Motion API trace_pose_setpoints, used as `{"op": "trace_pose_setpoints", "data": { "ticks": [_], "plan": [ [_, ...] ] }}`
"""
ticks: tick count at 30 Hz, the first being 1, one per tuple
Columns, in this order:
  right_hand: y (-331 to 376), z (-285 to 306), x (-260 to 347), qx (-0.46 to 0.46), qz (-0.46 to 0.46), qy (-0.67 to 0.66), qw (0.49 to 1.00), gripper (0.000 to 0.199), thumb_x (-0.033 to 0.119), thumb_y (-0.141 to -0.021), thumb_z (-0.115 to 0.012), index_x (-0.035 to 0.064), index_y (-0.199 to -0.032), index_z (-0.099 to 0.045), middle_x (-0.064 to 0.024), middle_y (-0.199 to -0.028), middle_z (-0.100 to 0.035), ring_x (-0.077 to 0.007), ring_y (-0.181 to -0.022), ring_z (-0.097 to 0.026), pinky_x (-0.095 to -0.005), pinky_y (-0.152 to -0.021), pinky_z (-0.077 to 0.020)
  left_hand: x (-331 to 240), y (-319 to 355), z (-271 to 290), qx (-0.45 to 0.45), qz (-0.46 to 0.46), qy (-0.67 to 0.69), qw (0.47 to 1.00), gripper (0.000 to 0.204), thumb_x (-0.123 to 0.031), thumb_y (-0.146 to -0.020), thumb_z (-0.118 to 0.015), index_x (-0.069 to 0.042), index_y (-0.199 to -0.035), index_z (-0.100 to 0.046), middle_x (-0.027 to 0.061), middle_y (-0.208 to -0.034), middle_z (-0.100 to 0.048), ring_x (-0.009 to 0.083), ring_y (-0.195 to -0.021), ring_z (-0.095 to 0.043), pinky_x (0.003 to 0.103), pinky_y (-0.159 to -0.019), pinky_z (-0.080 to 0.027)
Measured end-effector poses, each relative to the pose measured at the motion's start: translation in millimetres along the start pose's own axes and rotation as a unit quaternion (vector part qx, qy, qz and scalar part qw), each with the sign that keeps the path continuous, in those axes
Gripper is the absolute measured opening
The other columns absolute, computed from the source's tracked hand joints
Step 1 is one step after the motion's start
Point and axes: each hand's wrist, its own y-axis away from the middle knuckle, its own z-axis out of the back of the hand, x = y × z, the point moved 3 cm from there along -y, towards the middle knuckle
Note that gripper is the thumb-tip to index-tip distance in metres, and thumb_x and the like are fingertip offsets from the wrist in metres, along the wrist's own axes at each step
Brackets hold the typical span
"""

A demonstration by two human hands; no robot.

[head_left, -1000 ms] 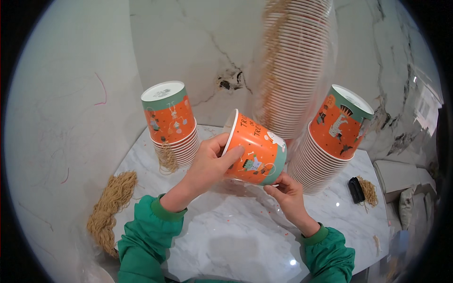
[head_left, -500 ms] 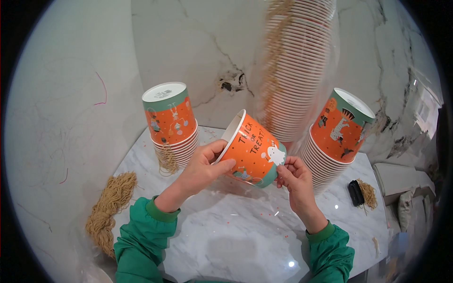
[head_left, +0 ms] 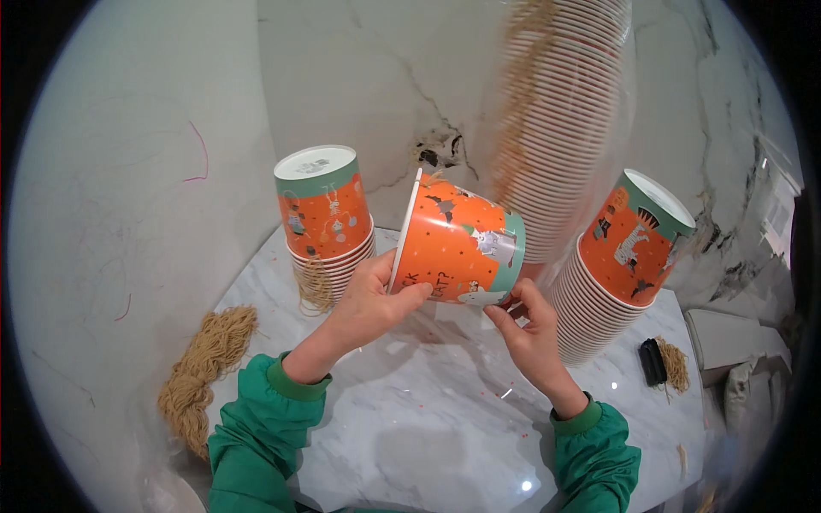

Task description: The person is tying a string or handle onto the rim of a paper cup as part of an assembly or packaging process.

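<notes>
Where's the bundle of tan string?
Head view, far left: the tan string bundle lies on the marble counter, left of the left sleeve, below the short cup stack.

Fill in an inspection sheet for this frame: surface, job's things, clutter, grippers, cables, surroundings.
Surface: white marble counter, glossy, with light glare spots.
Job's things: orange paper cup with teal base, held on its side; short cup stack at left; leaning cup stack at right; tall wrapped cup stack behind.
Clutter: tan string bundle at left; small black object beside more string at right.
Grippers: left hand grips the cup's rim end; right hand is at its base.
Cables: nothing seen.
Surroundings: marble wall with a dark chipped spot.
</notes>
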Motion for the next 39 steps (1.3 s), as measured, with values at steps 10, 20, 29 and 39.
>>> {"op": "trace_pose_setpoints", "data": {
  "ticks": [10,20,29,39],
  "plan": [
    [-5,5,-10,-0.004,0.091,0.081,0.992,0.019,0.000,-0.087,-0.068,-0.0004,-0.103,-0.057,-0.0062,-0.089,-0.062,-0.0149,-0.076,-0.060,-0.0253,-0.063,-0.0479,-3,-1,-1,0.015,0.038,0.069,0.997,0.030,-0.009,-0.091,-0.065,0.001,-0.119,-0.064,0.0008,-0.103,-0.069,0.0059,-0.086,-0.058,0.025,-0.079,-0.049],
    [-30,10,-4,-0.044,-0.122,-0.242,0.962,0.020,0.009,-0.096,-0.065,0.0006,-0.111,-0.056,-0.0022,-0.096,-0.063,-0.0058,-0.079,-0.058,-0.0221,-0.064,-0.0488,1,-5,8,0.063,0.022,-0.052,0.996,0.029,-0.010,-0.091,-0.065,-0.001,-0.119,-0.066,-0.0026,-0.095,-0.068,0.0056,-0.082,-0.055,0.025,-0.074,-0.048],
    [-23,0,0,-0.016,-0.093,-0.191,0.977,0.016,0.007,-0.095,-0.067,0.0040,-0.102,-0.053,0.0002,-0.093,-0.060,-0.0053,-0.079,-0.057,-0.0221,-0.065,-0.0491,0,-3,8,0.049,0.024,-0.051,0.997,0.032,-0.007,-0.089,-0.064,0.002,-0.120,-0.062,0.0021,-0.101,-0.069,0.0066,-0.085,-0.058,0.026,-0.075,-0.049],
    [-18,-9,3,-0.015,0.033,0.002,0.999,0.016,-0.001,-0.088,-0.069,0.0008,-0.097,-0.056,-0.0030,-0.089,-0.057,-0.0116,-0.077,-0.056,-0.0254,-0.064,-0.0474,-4,-7,14,-0.012,0.059,0.132,0.989,0.052,-0.008,-0.090,-0.068,0.000,-0.138,-0.048,0.0095,-0.129,-0.063,0.0188,-0.115,-0.063,0.035,-0.099,-0.052]
  ]
}}
